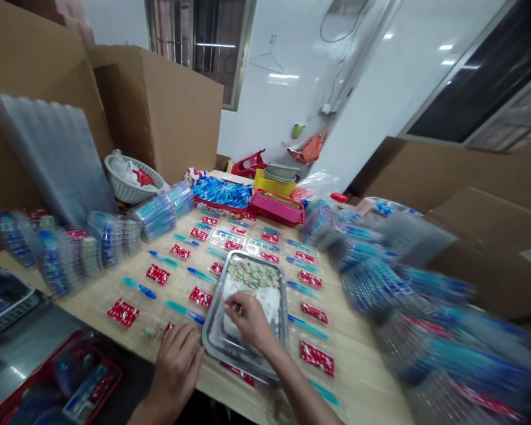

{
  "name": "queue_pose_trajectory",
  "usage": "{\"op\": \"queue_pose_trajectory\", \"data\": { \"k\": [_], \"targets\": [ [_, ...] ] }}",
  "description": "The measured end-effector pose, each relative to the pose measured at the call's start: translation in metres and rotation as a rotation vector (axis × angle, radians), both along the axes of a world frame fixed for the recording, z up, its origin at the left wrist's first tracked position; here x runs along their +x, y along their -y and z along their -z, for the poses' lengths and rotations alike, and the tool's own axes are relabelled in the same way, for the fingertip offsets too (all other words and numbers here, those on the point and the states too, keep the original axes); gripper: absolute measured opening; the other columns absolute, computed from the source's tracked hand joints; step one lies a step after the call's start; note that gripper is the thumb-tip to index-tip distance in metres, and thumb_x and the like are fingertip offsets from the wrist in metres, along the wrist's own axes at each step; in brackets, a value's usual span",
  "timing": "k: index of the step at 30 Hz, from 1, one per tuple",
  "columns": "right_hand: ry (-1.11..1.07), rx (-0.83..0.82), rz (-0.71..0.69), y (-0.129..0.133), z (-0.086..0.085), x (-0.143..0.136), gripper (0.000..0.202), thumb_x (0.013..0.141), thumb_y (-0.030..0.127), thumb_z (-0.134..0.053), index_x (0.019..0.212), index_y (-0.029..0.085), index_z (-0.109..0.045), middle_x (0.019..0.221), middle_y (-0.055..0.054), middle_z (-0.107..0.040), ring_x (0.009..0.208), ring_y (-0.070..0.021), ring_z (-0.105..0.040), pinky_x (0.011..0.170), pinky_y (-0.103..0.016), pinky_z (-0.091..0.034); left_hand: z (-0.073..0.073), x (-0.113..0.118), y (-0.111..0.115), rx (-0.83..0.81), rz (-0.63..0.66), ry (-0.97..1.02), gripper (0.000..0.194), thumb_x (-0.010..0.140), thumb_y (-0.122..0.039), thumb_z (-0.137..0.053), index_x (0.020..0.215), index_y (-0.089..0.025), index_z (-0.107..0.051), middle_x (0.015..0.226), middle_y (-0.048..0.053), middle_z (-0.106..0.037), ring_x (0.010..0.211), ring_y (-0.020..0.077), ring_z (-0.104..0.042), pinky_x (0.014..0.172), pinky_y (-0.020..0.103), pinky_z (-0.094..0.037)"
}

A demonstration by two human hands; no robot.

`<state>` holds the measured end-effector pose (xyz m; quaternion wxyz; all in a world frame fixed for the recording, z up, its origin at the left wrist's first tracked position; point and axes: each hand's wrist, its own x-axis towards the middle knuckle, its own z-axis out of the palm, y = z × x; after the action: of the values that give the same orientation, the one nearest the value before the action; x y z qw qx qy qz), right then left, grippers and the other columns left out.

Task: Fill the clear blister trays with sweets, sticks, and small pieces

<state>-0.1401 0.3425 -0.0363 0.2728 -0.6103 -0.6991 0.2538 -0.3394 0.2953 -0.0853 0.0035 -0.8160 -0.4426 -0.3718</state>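
Observation:
My right hand [246, 319] is over a metal tray [207, 336], its thumb and fingertips pinched together; what they hold, if anything, is too small to make out. In the tray, small green and tan pieces [254, 274] lie at the far end, with white powdery material [269, 304] nearer me. To the left of the tray, my left hand [177, 360] lies loosely bent over a clear plastic blister at the table's front edge. It partly covers a red patterned packet [168, 328], and a few small pieces [150, 332] lie beside its fingers.
Rows of clear blisters with red packets [158, 274] and blue pens [199, 274] cover the table [354, 354]. Stacked filled blisters [371, 283] line both sides. Behind stand a basin of blue pens [223, 193], a pink box [277, 208] and a white basket [130, 186].

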Motion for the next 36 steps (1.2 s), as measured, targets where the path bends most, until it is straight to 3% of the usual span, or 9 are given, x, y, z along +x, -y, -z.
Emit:
{"op": "queue_pose_trajectory", "data": {
  "k": [4, 9, 12, 17, 23, 29, 33, 36],
  "targets": [
    [0.224, -0.048, 0.084, 0.004, 0.008, 0.04, 0.012, 0.074, 0.018, -0.059, 0.085, 0.017, -0.063, 0.085, -0.005, -0.066, 0.081, -0.0176, -0.06, 0.071, -0.025, -0.04, -0.021, 0.049, -0.032, -0.3, 0.159, -0.047, 0.016, 0.082, -0.011, -0.045, 0.087, -0.019, -0.059, 0.095, 0.006, -0.063, 0.094, 0.0229, -0.054, 0.083, 0.038, -0.046],
    [0.386, -0.118, 0.062, 0.006, 0.011, 0.036, 0.026, 0.069, 0.026, -0.063, 0.092, 0.015, -0.061, 0.095, -0.011, -0.067, 0.089, -0.0233, -0.06, 0.071, -0.028, -0.039, -0.023, 0.089, -0.062, -0.541, 0.192, -0.223, 0.021, 0.072, -0.007, -0.048, 0.087, -0.014, -0.061, 0.093, 0.009, -0.062, 0.095, 0.0248, -0.054, 0.088, 0.039, -0.043],
    [0.416, -0.139, 0.067, 0.006, 0.009, 0.036, 0.023, 0.069, 0.021, -0.058, 0.091, 0.015, -0.062, 0.092, -0.012, -0.068, 0.087, -0.0241, -0.061, 0.069, -0.028, -0.038, -0.02, 0.095, -0.068, -0.585, 0.203, -0.293, 0.024, 0.067, -0.01, -0.052, 0.09, -0.013, -0.061, 0.097, 0.01, -0.062, 0.099, 0.0247, -0.054, 0.089, 0.036, -0.042],
    [0.412, -0.118, 0.03, 0.009, 0.006, 0.045, 0.018, 0.072, 0.016, -0.051, 0.084, 0.015, -0.065, 0.092, -0.011, -0.068, 0.089, -0.0221, -0.061, 0.072, -0.027, -0.038, -0.02, 0.097, -0.072, -0.592, 0.15, -0.368, 0.022, 0.073, -0.009, -0.044, 0.085, -0.013, -0.062, 0.09, 0.012, -0.064, 0.094, 0.0242, -0.058, 0.083, 0.034, -0.043],
    [0.24, -0.065, 0.0, 0.008, 0.013, 0.056, 0.02, 0.08, 0.013, -0.047, 0.088, 0.016, -0.065, 0.092, -0.008, -0.067, 0.09, -0.0188, -0.061, 0.077, -0.024, -0.039, -0.02, 0.101, -0.077, -0.589, 0.151, -0.35, 0.025, 0.071, -0.013, -0.051, 0.093, -0.016, -0.062, 0.094, 0.01, -0.065, 0.094, 0.0236, -0.059, 0.083, 0.033, -0.043],
    [0.083, 0.005, 0.035, 0.005, 0.025, 0.067, 0.019, 0.078, 0.011, -0.05, 0.09, 0.015, -0.065, 0.09, -0.008, -0.066, 0.088, -0.0196, -0.06, 0.079, -0.027, -0.041, -0.017, 0.108, -0.085, -0.602, 0.165, -0.315, 0.021, 0.075, -0.012, -0.045, 0.082, -0.015, -0.065, 0.09, 0.012, -0.065, 0.093, 0.0244, -0.059, 0.082, 0.034, -0.043],
    [0.001, -0.026, 0.085, 0.008, 0.018, 0.07, 0.019, 0.073, 0.01, -0.053, 0.085, 0.015, -0.067, 0.077, -0.004, -0.066, 0.074, -0.0175, -0.058, 0.069, -0.025, -0.04, -0.022, 0.11, -0.091, -0.648, 0.159, -0.227, 0.022, 0.075, -0.01, -0.044, 0.076, -0.013, -0.066, 0.083, 0.013, -0.067, 0.087, 0.0253, -0.061, 0.077, 0.035, -0.044],
    [-0.054, -0.046, 0.07, 0.012, 0.007, 0.068, 0.019, 0.071, 0.009, -0.054, 0.082, 0.015, -0.069, 0.07, -0.002, -0.064, 0.066, -0.0153, -0.056, 0.062, -0.023, -0.037, -0.029, 0.109, -0.094, -0.726, 0.166, -0.115, 0.022, 0.075, -0.011, -0.045, 0.077, -0.011, -0.067, 0.073, 0.01, -0.068, 0.073, 0.0206, -0.063, 0.067, 0.029, -0.045]
  ]
}}
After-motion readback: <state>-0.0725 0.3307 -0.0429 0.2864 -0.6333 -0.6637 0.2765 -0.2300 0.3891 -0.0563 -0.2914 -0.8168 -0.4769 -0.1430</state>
